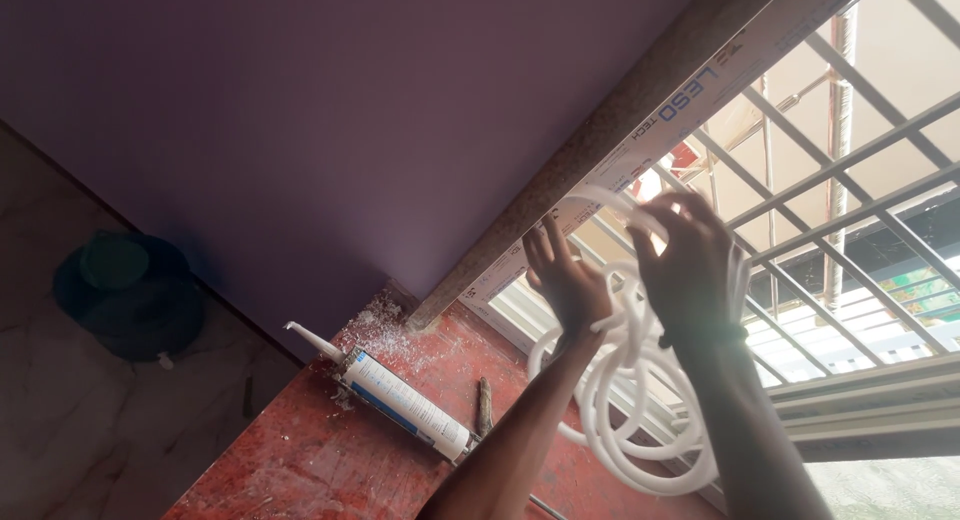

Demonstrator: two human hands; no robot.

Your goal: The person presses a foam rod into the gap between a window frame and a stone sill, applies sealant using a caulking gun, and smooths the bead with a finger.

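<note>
Two bare forearms rising from the lower edge, hands lifted against the window. Left hand point(567, 278) half spread, fingers upright, palm pressed to a coil of white flexible rubber strip point(640, 400), one strand crossing its heel. Right hand point(690, 270) fingers splayed, curled loosely through the upper loops of the same coil; a dark band at the wrist. Coil hanging in several loose rings below both hands, in front of the white window frame with protective film point(690, 95) and the grey metal window grille point(850, 180). Below, on the red speckled stone sill point(330, 450), a white sealant cartridge with a blue label in a caulking gun point(400, 400), nozzle pointing toward the purple wall point(350, 110); white crumbs scattered by the corner. Dark round bucket point(130, 295) down on the marble floor, far left.
</note>
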